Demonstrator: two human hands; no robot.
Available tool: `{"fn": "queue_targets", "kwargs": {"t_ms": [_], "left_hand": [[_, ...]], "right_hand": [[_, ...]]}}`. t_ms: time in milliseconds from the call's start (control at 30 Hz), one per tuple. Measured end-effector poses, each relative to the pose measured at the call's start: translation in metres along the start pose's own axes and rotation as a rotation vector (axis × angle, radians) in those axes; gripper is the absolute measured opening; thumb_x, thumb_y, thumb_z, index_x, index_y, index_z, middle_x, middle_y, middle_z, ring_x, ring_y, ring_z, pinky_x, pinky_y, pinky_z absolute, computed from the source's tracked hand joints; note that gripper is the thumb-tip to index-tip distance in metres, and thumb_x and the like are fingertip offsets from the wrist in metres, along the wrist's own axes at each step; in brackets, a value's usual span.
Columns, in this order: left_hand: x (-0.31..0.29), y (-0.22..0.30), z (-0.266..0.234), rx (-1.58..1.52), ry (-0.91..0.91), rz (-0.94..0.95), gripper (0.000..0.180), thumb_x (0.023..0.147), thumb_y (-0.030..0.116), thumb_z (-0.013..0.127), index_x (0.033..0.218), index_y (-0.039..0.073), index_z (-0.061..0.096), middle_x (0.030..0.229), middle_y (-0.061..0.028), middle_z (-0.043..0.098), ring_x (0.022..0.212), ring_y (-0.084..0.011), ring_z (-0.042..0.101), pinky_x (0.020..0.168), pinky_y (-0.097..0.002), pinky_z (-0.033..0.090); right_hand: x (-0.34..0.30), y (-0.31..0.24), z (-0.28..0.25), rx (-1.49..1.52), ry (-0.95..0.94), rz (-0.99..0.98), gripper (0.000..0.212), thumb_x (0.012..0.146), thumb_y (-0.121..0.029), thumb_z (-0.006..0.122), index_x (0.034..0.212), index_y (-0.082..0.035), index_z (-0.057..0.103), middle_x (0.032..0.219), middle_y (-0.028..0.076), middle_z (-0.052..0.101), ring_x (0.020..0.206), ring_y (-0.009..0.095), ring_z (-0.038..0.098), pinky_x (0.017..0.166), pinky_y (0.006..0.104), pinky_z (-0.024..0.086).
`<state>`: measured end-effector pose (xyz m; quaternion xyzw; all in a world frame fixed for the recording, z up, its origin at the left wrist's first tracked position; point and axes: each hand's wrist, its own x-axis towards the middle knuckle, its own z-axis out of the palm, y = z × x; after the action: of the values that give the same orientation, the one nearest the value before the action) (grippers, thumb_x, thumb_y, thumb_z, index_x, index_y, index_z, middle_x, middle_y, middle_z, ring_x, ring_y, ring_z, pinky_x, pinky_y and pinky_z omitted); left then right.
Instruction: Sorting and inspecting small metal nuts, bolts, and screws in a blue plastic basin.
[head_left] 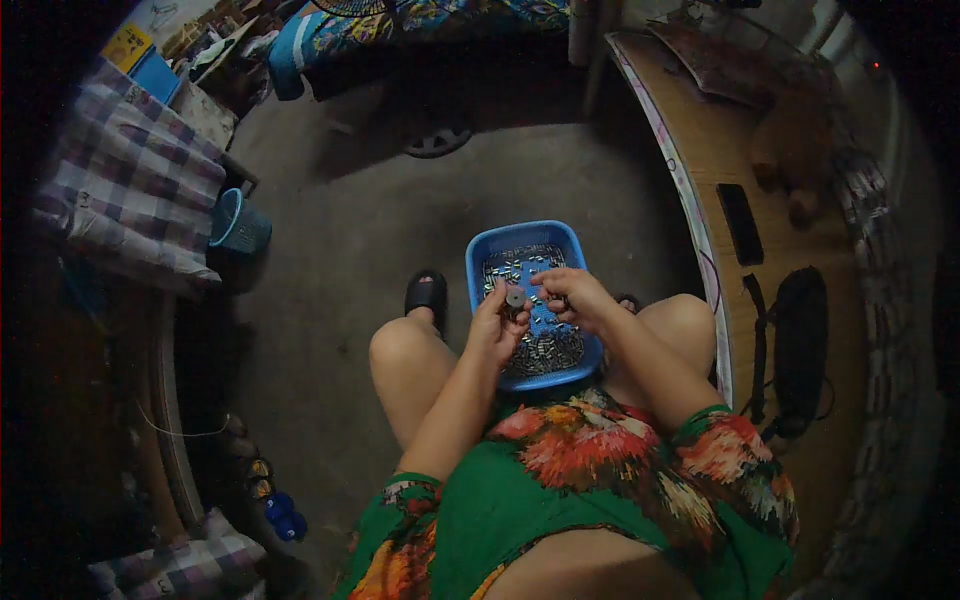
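Note:
Over a blue plastic basket, both of my hands are raised close together. Between the thumb and fingers of my left hand is a small round grey metal piece, with a dark spot at its middle. My right hand is just to the right of it, fingers curled and thumb pressed toward them; whatever they pinch is too small to name. Many small shiny metal pieces lie in the basket, heaped at its near end and scattered toward the far end. My hands hide part of the basket's middle.
At right stands a wooden bench with a black phone and a black bag on it. A blue waste bin is at left, beside a checked cloth. Blue slippers lie on the floor.

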<state>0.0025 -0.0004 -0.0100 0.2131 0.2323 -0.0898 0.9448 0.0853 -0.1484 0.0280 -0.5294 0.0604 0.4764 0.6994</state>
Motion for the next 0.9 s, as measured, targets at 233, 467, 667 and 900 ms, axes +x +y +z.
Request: {"fn": "queue_targets", "kwargs": {"t_ms": [233,467,667,900], "left_hand": [[0.000,-0.002,0.000,0.070,0.027,0.018,0.027,0.084,0.034,0.049,0.086,0.007,0.050,0.072,-0.0085,0.053,0.057,-0.0140,0.046,0.045,-0.0212,0.036],[0.004,-0.004,-0.004,0.025,-0.010,0.067,0.015,0.080,0.020,0.057,0.086,0.007,0.051,0.076,-0.0113,0.057,0.060,-0.0173,0.054,0.052,-0.0235,0.045],[0.004,-0.003,-0.002,0.016,0.015,0.026,0.016,0.079,0.020,0.059,0.084,0.007,0.051,0.075,-0.0087,0.058,0.061,-0.0157,0.055,0.052,-0.0244,0.048],[0.000,-0.003,0.002,0.037,0.035,0.016,0.024,0.081,0.027,0.056,0.083,0.003,0.052,0.071,-0.0071,0.054,0.061,-0.0148,0.052,0.051,-0.0224,0.046]], "right_hand": [[-0.001,0.001,0.001,-0.132,-0.052,-0.037,0.011,0.080,-0.016,0.053,0.087,-0.008,0.050,0.068,-0.001,0.049,0.047,0.005,0.039,0.037,0.0170,0.025],[0.002,0.003,-0.002,-0.134,-0.018,-0.040,0.018,0.077,-0.016,0.060,0.090,-0.007,0.051,0.066,-0.002,0.049,0.054,0.005,0.042,0.040,0.0164,0.030],[-0.003,-0.002,0.005,-0.185,0.028,-0.040,0.022,0.077,-0.016,0.060,0.094,-0.005,0.052,0.063,-0.003,0.047,0.052,0.004,0.041,0.041,0.0161,0.029],[-0.002,0.005,0.008,-0.300,0.063,-0.116,0.017,0.077,-0.017,0.060,0.089,-0.005,0.059,0.059,-0.005,0.046,0.047,0.003,0.037,0.041,0.0173,0.028]]}}
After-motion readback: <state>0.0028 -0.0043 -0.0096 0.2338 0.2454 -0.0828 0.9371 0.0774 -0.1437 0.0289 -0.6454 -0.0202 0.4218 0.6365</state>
